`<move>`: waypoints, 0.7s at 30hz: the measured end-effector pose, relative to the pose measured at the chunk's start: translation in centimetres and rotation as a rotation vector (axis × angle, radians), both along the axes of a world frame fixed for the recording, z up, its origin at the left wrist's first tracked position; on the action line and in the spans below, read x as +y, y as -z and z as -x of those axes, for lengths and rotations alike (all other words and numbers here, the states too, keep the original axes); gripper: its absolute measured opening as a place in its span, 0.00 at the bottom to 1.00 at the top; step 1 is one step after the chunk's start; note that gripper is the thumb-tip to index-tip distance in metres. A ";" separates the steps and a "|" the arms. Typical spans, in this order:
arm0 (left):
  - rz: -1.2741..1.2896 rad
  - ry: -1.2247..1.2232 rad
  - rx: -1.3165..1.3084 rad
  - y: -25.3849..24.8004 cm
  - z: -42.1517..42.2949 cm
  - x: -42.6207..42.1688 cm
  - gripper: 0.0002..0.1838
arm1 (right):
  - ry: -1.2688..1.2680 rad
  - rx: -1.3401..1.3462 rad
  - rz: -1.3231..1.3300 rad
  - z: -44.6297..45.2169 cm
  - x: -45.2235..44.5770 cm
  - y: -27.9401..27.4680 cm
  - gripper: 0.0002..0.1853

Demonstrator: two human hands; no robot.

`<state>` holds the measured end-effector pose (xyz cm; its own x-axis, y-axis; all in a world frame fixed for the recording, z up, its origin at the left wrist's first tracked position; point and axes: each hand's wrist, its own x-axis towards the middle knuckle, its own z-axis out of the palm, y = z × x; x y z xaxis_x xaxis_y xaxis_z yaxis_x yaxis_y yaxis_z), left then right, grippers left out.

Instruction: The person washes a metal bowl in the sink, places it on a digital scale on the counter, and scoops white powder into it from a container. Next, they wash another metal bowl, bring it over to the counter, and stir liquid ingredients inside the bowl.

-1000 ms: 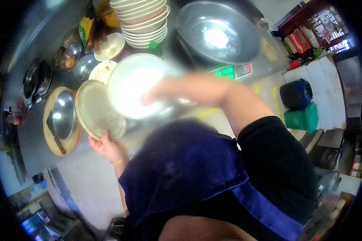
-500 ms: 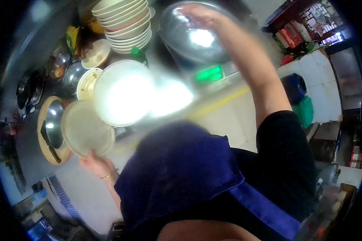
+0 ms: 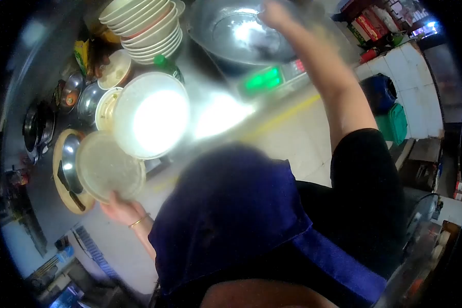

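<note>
My left hand (image 3: 123,209), with a bracelet at the wrist, grips the near edge of a round translucent plastic lid (image 3: 109,167). The lid is beside a round white tub (image 3: 126,115), whose inside is washed out by glare. At the top of the view, my right hand (image 3: 277,15) is over a wide metal basin (image 3: 215,36). Its fingers look curled together, and whatever is in them is hidden. Under the basin sits a scale with a lit green display (image 3: 263,79).
A tall stack of white bowls (image 3: 146,28) stands at the back, near a green-capped bottle (image 3: 164,64). Bowls with food remains and metal bowls (image 3: 91,100) crowd the left. A knife lies across a metal bowl on a wooden board (image 3: 61,192). A green bin (image 3: 395,124) stands at right.
My right hand has moved right across the basin, its fingers more drawn together. My left hand keeps its hold on the lid. The view has shifted slightly.
</note>
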<state>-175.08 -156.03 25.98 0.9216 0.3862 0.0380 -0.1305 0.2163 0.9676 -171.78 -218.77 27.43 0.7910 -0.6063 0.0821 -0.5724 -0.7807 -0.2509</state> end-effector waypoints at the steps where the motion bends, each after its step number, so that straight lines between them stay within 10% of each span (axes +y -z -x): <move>1: -0.004 -0.002 -0.014 0.2 -0.1 0.2 0.19 | -0.030 0.043 0.026 0.0 0.0 0.9 0.29; 4: 0.007 0.001 -0.013 0.8 -0.5 0.7 0.19 | -0.320 -0.022 -0.030 1.7 -0.2 5.4 0.34; 13: 0.054 0.027 -0.028 1.1 -0.8 1.5 0.20 | 0.049 0.512 0.047 2.0 2.9 -0.7 0.34; 21: 0.003 0.002 -0.046 0.7 -1.8 1.3 0.19 | 0.074 0.346 0.090 2.8 3.3 1.0 0.33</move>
